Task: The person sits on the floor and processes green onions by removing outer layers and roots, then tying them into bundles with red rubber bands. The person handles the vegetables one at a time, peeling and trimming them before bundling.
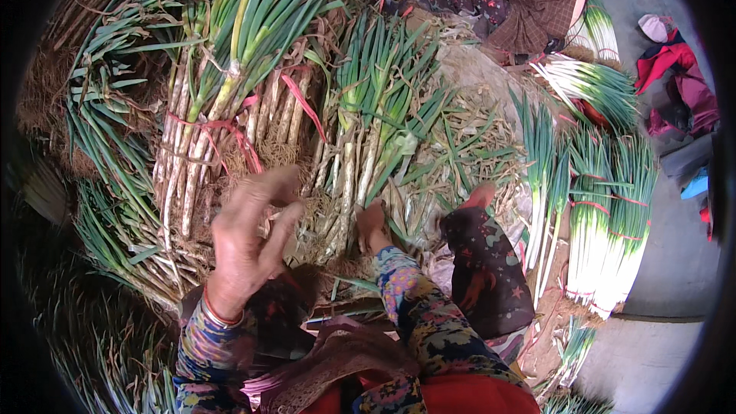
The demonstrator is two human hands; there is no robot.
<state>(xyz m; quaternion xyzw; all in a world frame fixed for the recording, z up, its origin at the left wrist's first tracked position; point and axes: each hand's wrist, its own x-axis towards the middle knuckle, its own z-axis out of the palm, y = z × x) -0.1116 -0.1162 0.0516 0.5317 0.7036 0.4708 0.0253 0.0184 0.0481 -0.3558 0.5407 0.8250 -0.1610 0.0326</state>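
Note:
My left hand point(247, 236) is raised with its fingers apart and nothing between them, in front of the roots of a bundle of unpeeled green onions point(187, 149) tied with red plastic strip. My right hand point(371, 221) reaches down to the root end of a pile of loose green onions point(351, 172) with dry outer skins. Its fingertips are partly hidden, so whether they grip a stalk is unclear. Dry peeled leaves point(477, 155) lie right of that pile.
Cleaned green onions point(537, 207) and tied, cleaned bundles point(592, 224) stand at the right. More unpeeled onions point(132, 241) lie at the left. Another person point(535, 0) sits at the top right beside a cleaned bunch point(598, 86). Red and pink cloths point(678, 69) lie on the floor.

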